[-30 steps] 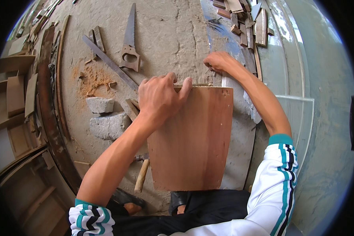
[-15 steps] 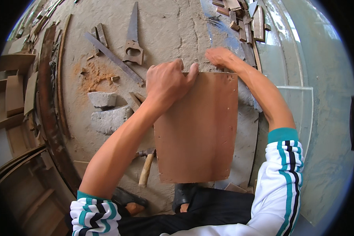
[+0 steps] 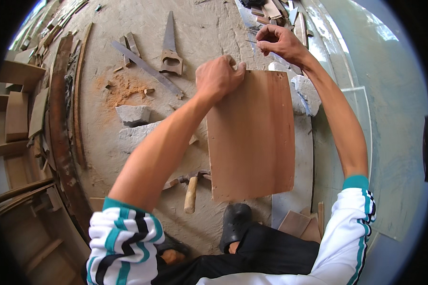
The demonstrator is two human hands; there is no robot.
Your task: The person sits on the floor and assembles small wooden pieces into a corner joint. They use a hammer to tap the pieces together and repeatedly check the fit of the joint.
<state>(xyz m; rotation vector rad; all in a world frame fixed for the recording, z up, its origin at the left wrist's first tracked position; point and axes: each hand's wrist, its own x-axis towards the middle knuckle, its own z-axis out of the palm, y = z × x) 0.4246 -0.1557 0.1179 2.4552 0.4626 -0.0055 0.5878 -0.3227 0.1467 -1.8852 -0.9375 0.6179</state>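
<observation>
My left hand (image 3: pixel 219 75) is closed over the far edge of a reddish-brown wooden board (image 3: pixel 252 142), fingers behind it and thumb along the top. The board is held upright or tilted; its lower edge is near my feet. Beyond its far right corner, my right hand (image 3: pixel 281 43) is raised with thumb and forefinger pinched on a thin dark nail (image 3: pixel 250 41). A small heap of nails (image 3: pixel 254 31) lies just past those fingertips. Left of the board's lower part rests a hammer (image 3: pixel 190 194) with a wooden handle.
A handsaw (image 3: pixel 171 61) and a flat metal strip (image 3: pixel 147 69) lie far left, near sawdust (image 3: pixel 128 90) and pale blocks (image 3: pixel 133 115). Another pale block (image 3: pixel 305 95) stands right of the board. Wood scraps (image 3: pixel 271 10) lie at the back; glass sheets (image 3: pixel 390 142) cover the right side.
My right hand has risen from behind the board's corner toward the nail heap, fingers now pinched on a nail. The board and my left hand have shifted slightly right and away.
</observation>
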